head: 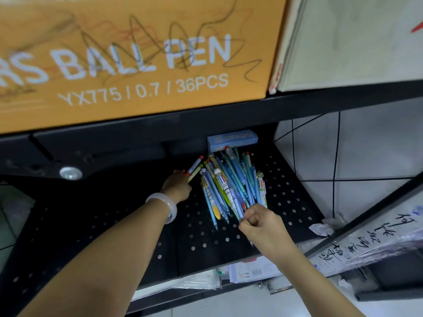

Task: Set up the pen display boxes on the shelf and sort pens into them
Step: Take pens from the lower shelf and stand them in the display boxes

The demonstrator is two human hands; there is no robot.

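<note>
Sorting is barely starting: the left hand (177, 187) is pinching two pens (194, 171) at ten o'clock of the loose pen pile (231, 186), while the right hand (261, 223) is gripping pens at its five o'clock edge.

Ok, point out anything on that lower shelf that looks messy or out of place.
The pens lie loose in a crisscrossed heap on the perforated black shelf, not in any box. A small blue box sits behind them. The orange carton above is scribbled over with pen marks. Crumpled paper lies at the shelf's right edge.

Approx 25+ pens (231, 186) in heap, 1 blue box (232, 139), 1 orange carton (137, 60)
</note>
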